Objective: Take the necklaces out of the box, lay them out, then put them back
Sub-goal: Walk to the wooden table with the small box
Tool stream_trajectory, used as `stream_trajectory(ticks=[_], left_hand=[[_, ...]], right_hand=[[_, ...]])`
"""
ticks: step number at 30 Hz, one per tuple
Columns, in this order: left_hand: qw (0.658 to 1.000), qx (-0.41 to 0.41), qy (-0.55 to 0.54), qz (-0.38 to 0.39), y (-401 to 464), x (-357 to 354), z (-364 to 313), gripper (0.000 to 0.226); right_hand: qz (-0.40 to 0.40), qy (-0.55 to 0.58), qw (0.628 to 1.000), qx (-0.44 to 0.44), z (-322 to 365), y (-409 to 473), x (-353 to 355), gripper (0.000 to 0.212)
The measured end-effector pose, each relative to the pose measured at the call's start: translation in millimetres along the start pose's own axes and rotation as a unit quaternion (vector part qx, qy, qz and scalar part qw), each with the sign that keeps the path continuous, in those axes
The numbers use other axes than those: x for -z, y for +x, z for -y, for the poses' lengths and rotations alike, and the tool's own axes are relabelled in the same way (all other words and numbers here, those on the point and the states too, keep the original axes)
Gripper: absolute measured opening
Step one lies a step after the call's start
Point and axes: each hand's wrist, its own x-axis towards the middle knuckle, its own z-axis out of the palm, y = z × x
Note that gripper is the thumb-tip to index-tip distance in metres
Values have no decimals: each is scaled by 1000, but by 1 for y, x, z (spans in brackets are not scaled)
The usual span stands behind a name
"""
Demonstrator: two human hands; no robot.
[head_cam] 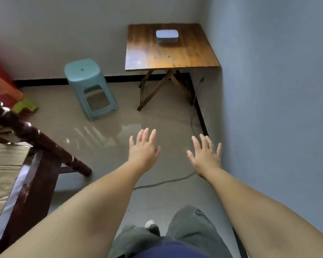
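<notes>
Box: a small pale box (pixel 167 36) with its lid shut sits on the far half of a wooden folding table (pixel 186 54), well ahead of both hands and nearer the right one's line; no necklaces show.
Table: stands in the corner of the room, crossed legs beneath, well apart from the hands, which touch nothing.
Left hand: the left hand (pixel 144 148) is stretched forward, palm down, fingers straight and slightly spread, holding nothing, in the air above the floor.
Right hand: the right hand (pixel 205 155) is out beside the left, palm down, fingers wide apart, holding nothing, close to the blue-grey wall (pixel 278 90) on its outer side.
Stool: a light blue plastic stool (pixel 90 86) stands ahead and left of the left hand, beside the table.
Cable: a thin cable (pixel 191 120) runs along the floor between the hands and past the table legs.
Furniture: a dark wooden frame (pixel 45 146) with cardboard (pixel 4 170) lies left of the left forearm.
Floor: glossy grey tiles (pixel 104 142) under both hands.
</notes>
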Motion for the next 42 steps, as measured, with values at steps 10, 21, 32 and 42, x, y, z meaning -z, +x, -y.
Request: stream_trajectory(ticks=[10,21,32,42], left_hand=[[1000,-22,18,6,252,8,-12,61],[997,56,-51,-14,498,49,-12,61],[998,52,-43,2,770,90,58,59],[962,149,-226,34,938,95,47,63]], right_hand=[[-9,8,1000,-1,-23,248,41,60],[5,-2,996,94,-15,511,111,59],[-9,0,999,50,27,771,158,59],[23,-15,991,133,56,968,167,63]])
